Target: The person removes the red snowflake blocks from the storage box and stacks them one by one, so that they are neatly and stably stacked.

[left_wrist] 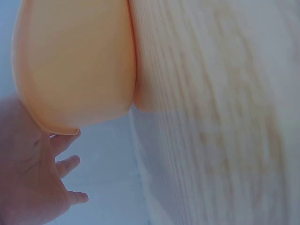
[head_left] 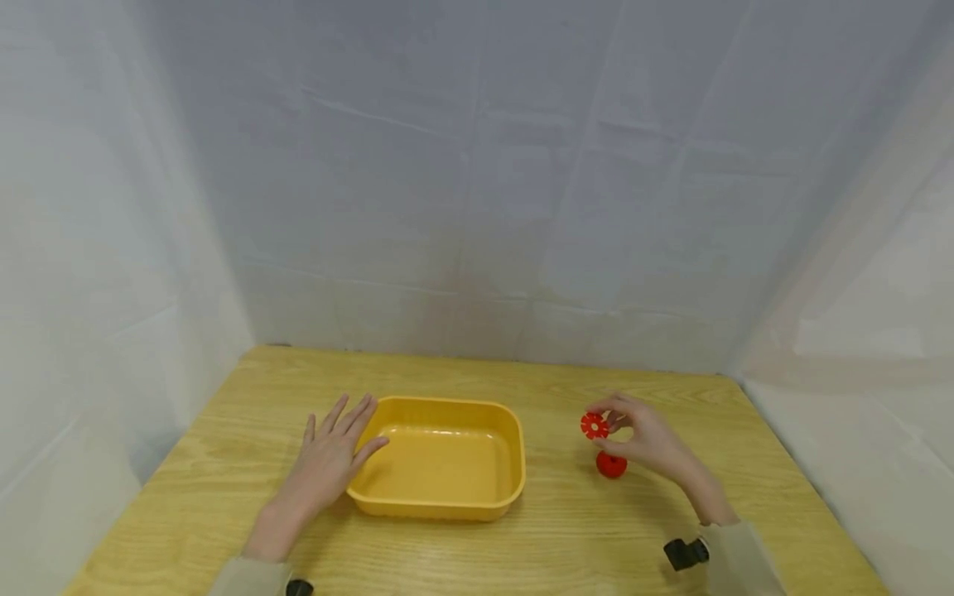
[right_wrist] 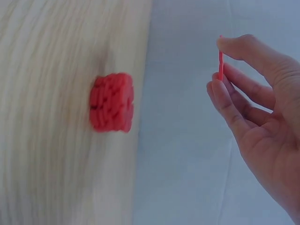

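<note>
**Thin red disc pinched above a stack, other hand flat beside the tray**

Nearest the camera, at the lower edge of the head view, both sleeves enter the frame. The left hand [head_left: 328, 463] lies left of centre, fingers straight and spread, palm down on the wooden table [head_left: 224, 447], fingertips touching the left rim of the yellow plastic tray [head_left: 447, 505]; it holds nothing. The left wrist view shows the tray's outer wall just beside those fingers.

Right of centre, the right hand [head_left: 648, 439] is raised slightly, wrist bent, thumb and forefinger pinching a flat red toothed disc [head_left: 594, 425] by its edge. In the right wrist view the disc shows edge-on as a thin sliver [right_wrist: 220, 63] between the fingertips [right_wrist: 220, 91]. Just below it sits a stack of red discs [head_left: 611, 465], resting on the table, apart from the hand.

The tray looks empty and stands between the two hands.

Risks, as I judge them: the pinch covers only a little of the rim, so the disc could slip or twist out. A low hand could knock the stack over. The tray is light, and a nudge from the flat hand might slide it.
</note>
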